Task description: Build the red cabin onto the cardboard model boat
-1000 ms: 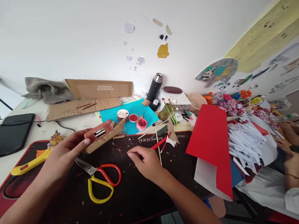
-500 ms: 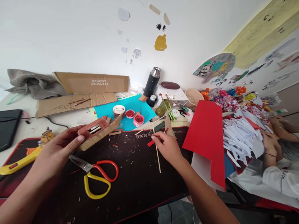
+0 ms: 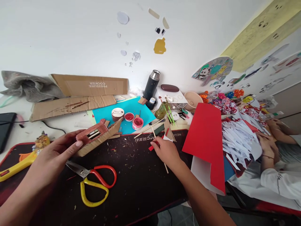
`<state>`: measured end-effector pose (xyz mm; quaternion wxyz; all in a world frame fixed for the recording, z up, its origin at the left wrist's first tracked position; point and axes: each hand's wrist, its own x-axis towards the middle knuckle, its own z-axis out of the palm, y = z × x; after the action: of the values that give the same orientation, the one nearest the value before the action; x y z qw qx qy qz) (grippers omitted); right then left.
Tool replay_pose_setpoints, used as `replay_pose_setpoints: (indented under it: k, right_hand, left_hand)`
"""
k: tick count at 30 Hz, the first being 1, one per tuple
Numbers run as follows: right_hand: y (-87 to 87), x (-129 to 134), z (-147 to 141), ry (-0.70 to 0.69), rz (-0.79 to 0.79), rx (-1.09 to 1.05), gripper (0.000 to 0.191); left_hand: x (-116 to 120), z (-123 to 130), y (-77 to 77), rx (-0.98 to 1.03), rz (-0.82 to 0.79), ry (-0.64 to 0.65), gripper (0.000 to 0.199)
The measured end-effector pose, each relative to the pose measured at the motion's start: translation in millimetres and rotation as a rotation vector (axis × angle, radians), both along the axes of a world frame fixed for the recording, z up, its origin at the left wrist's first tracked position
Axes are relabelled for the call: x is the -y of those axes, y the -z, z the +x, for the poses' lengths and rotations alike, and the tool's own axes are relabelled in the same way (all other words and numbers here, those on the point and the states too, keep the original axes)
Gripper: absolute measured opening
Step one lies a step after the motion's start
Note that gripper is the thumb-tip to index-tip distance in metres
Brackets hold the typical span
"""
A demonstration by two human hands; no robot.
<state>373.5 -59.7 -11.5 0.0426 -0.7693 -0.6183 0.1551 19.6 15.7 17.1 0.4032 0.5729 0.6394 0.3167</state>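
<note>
My left hand [image 3: 55, 152] is closed around a cardboard piece [image 3: 100, 142], thumb on its near end. On it sits a reddish-painted small model [image 3: 92, 133] with a cut-out opening that shows pale strips. Over the mat, my right hand [image 3: 166, 152] pinches a thin wooden stick [image 3: 166, 168] that slants beneath it. A small red scrap [image 3: 150, 147] pokes out beside the fingertips, and a bit of white paper [image 3: 167, 138] shows behind the knuckles. The fingers partly hide the grip. Scissors [image 3: 86, 174] with red and yellow handles lie open between my hands.
Paint tubs [image 3: 137, 123] stand on blue paper [image 3: 122, 108] behind the black mat [image 3: 136, 191]. A yellow glue gun [image 3: 18, 166] lies left. A dark flask [image 3: 151, 86] and a brush jar [image 3: 161, 112] stand behind. Red card [image 3: 203, 138] overhangs right, near another person's hands [image 3: 268, 146].
The stick has tilted, its near end swinging right, and my right hand has turned over it. My left hand still holds the cardboard piece. The whole view has shifted slightly.
</note>
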Motion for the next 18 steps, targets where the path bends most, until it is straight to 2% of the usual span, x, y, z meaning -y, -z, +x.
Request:
replay_pose_setpoints:
  k: [6,10,18]
  right_hand:
    - [-4.3,-2,6,0.042,0.057,-0.054,0.022]
    - [-7.3,-11,-5,-0.013,0.063,-0.097,0.021]
    - [-9.9,-42,-14,-0.140,0.039,0.092,0.032]
  left_hand:
    - [-2,-4,2.2,0.070,-0.058,-0.011,0.072]
    - [-3,-7,9.6,0.102,-0.088,-0.005,0.069]
    - [-3,-6,7.9,0.101,-0.105,0.013,0.071]
